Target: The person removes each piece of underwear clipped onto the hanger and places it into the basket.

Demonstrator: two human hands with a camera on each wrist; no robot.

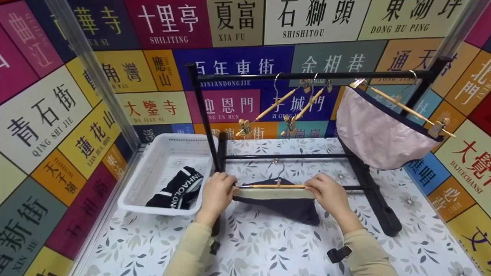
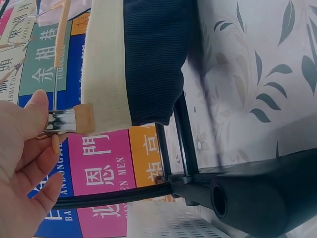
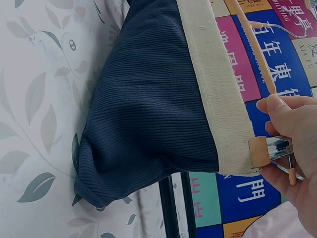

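Observation:
Navy ribbed underpants (image 1: pixel 284 209) with a cream waistband (image 2: pixel 105 64) hang from a wooden clip hanger (image 1: pixel 268 186), held in front of the rack's lower bars. My left hand (image 1: pixel 218 191) grips the hanger's left end, its thumb against the metal clip (image 2: pixel 72 120) that bites the waistband. At the other end, my right hand (image 1: pixel 328 191) pinches the hanger beside a second clip (image 3: pixel 270 151), also on the waistband. The hanger's hook (image 1: pixel 277 166) points up, and the underpants droop below, one lower corner hanging toward the right.
A black rack (image 1: pixel 307 75) stands behind my hands. Pink underpants (image 1: pixel 383 132) hang on its right; two hangers without garments (image 1: pixel 276 103) hang near the middle. At left, a white basket (image 1: pixel 132 184) holds black underwear (image 1: pixel 180 189) with white lettering. The tabletop (image 1: pixel 268 253) has a leaf print.

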